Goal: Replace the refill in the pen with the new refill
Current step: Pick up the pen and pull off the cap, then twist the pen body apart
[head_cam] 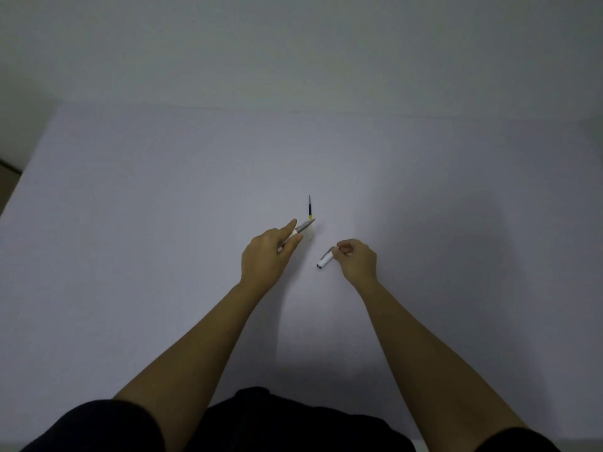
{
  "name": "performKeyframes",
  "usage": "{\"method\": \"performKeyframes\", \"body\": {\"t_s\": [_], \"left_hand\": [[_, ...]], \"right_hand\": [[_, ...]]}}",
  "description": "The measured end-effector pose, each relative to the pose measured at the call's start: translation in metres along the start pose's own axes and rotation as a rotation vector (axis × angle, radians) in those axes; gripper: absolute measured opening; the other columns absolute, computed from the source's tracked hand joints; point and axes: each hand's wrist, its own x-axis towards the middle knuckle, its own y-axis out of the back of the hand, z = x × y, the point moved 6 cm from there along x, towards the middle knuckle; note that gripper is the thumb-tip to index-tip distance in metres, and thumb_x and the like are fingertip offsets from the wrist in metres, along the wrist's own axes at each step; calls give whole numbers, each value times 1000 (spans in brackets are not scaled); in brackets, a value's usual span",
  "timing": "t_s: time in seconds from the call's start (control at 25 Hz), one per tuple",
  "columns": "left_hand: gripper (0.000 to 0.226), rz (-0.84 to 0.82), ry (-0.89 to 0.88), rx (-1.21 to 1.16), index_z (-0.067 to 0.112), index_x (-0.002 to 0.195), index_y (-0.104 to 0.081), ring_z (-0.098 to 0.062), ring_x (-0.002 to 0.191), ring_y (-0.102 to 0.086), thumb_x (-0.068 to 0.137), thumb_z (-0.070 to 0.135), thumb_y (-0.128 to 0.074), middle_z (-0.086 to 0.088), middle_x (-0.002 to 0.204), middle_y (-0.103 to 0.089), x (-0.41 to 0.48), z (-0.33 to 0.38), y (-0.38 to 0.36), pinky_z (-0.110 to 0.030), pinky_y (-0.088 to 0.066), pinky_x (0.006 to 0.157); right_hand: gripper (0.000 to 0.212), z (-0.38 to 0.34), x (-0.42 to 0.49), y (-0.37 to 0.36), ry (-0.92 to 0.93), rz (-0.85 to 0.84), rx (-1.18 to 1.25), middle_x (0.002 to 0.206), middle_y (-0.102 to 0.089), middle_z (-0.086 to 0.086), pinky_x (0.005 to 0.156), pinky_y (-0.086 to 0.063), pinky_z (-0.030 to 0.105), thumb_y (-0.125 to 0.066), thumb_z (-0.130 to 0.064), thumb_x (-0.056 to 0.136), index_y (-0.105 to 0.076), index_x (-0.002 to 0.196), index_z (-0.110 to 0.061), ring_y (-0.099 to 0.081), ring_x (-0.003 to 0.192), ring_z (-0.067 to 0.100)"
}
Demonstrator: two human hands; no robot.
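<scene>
My left hand [269,254] grips the pen's front part [301,228], white with a grey tapered tip that points up and right. My right hand [357,261] pinches the pen's white rear barrel [325,260] by its upper end; the barrel slants down-left with its open dark end toward me. A thin refill [309,208], dark with a yellow band near its lower end, lies on the table just beyond the left hand's pen tip, pointing away from me. Neither hand touches it.
A wide pale table [163,223] fills the view, with its far edge against a plain wall. At the far left the table's edge drops to a dark floor strip [8,169]. My dark clothing shows at the bottom.
</scene>
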Motion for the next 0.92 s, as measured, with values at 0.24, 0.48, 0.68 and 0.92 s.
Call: {"method": "performKeyframes", "body": {"t_s": [0.24, 0.48, 0.68, 0.92], "left_hand": [[39, -28, 20, -7, 24, 126, -53, -23, 83, -59, 91, 40, -49, -8, 91, -68, -1, 0, -1, -34, -46, 68], [20, -53, 8, -105, 17, 103, -63, -5, 61, -55, 88, 27, -53, 6, 73, -65, 1, 11, 13, -23, -43, 60], [9, -213, -201, 6, 18, 89, -61, -7, 51, -45, 88, 21, -53, 7, 61, -55, 1, 28, 30, -17, -33, 51], [27, -217, -341, 75, 14, 114, -57, -10, 64, -50, 92, 27, -50, 2, 81, -61, -7, 53, 41, -16, -36, 61]], "right_hand": [[28, 1, -2, 2, -25, -10, -19, 103, -69, 18, 75, -40, 17, -66, -20, 84, -63, 105, -1, -64, 97, 27], [20, -61, -8, 37, 301, 38, -53, 97, -71, 16, 75, -40, 14, -58, -15, 89, -67, 102, -3, -65, 91, 26], [29, -126, -27, 50, 662, -231, -364, 106, -70, 12, 86, -46, 29, -43, -21, 97, -66, 108, -7, -62, 98, 24], [35, -135, -50, 32, 660, -550, -699, 91, -70, 5, 73, -44, 35, -37, -31, 98, -66, 103, -12, -61, 83, 26]]}}
